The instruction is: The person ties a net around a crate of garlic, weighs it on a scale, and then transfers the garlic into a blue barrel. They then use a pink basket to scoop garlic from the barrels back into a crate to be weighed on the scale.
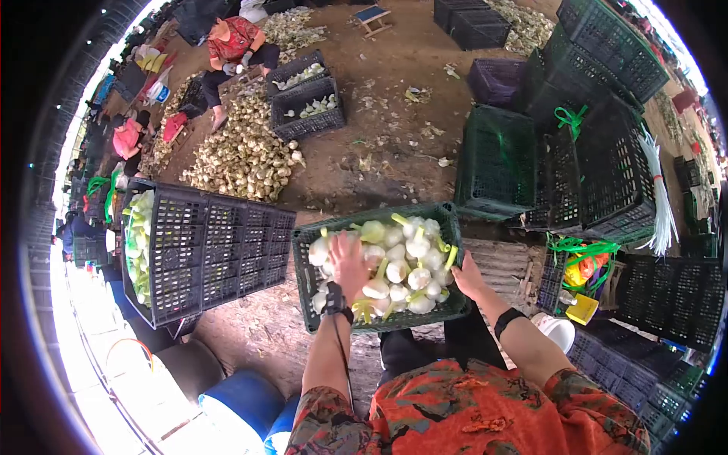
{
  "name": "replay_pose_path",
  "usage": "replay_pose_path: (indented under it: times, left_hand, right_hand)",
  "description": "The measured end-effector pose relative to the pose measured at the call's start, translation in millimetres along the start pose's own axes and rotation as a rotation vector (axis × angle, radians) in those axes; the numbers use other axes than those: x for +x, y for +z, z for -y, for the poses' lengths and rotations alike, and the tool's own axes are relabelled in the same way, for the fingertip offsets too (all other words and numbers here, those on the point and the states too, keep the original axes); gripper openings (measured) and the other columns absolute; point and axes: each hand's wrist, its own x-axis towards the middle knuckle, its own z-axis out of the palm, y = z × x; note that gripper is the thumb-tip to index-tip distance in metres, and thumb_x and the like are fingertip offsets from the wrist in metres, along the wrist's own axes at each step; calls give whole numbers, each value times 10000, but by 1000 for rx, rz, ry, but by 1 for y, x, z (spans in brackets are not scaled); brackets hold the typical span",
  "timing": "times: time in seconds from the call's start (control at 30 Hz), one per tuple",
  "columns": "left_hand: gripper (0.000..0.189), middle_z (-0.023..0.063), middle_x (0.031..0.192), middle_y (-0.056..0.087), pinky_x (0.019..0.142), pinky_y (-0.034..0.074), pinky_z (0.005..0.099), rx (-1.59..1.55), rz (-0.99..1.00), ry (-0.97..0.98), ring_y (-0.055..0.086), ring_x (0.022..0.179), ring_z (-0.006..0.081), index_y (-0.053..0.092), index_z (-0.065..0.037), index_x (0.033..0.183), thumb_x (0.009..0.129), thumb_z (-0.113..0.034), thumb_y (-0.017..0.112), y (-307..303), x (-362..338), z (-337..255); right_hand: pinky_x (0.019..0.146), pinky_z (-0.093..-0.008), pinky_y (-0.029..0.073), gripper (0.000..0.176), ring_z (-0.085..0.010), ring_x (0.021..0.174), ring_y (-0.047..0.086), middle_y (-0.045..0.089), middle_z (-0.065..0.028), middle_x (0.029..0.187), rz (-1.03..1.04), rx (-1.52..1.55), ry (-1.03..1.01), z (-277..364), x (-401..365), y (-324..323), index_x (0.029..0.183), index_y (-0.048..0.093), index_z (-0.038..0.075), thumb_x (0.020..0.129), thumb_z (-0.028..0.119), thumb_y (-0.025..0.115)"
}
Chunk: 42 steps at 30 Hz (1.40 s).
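Observation:
A dark green plastic crate (387, 327) full of white garlic bulbs (396, 271) with short green stems is directly in front of me. My left hand (348, 262) lies on the bulbs at the left side of the crate, palm down with its fingers spread. At the crate's right edge is my right hand (468, 274), its fingers bent around the rim beside a green stem. Part of those fingers is hidden by the rim. Both wrists wear dark bands.
A black crate stack (220, 246) holding green produce stands at the left. Stacked green crates (497, 159) rise at the right. Beyond are a garlic heap (246, 152), two smaller crates (309, 121) and a seated person (235, 49). Blue barrels (243, 402) stand lower left.

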Motion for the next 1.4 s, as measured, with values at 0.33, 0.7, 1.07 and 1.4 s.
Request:
replay_pose_path:
  times: [0.33, 0.7, 1.07, 1.4]
  left_hand:
    - [683, 169, 1468, 327, 1142, -24, 489, -498, -31, 21, 146, 1419, 270, 304, 10, 1417, 892, -338, 569, 19, 14, 8]
    - [609, 281, 1185, 549, 940, 397, 460, -490, -44, -868, 517, 1104, 436, 504, -21, 1234, 929, -532, 377, 12, -135, 116]
    - [619, 121, 1085, 620, 848, 463, 381, -1262, -82, -1237, 587, 979, 252, 526, -10, 1254, 946, -525, 373, -5, -137, 131]
    - [211, 4, 771, 656, 554, 534, 352, -1695, 46, -1320, 619, 638, 164, 634, -137, 947, 917, -321, 535, 42, -191, 170]
  right_hand:
    - [868, -503, 428, 444, -480, 1053, 517, 554, -309, 1090, -50, -101, -87, -4, 0, 1, 1186, 377, -39, 838, 129, 595]
    - [878, -502, 442, 559, -451, 1100, 514, 522, -300, 1171, 96, -209, 102, 7, 5, -7, 1292, 319, -45, 863, 166, 607]
    - [969, -462, 389, 804, -364, 1193, 467, 447, -231, 1316, 78, 394, 252, -29, -3, 1, 1343, 336, 20, 814, 556, 617]
    - [697, -436, 486, 203, -174, 851, 584, 628, -6, 982, 98, 906, 475, -118, -59, 28, 1084, 584, 190, 921, 272, 495]
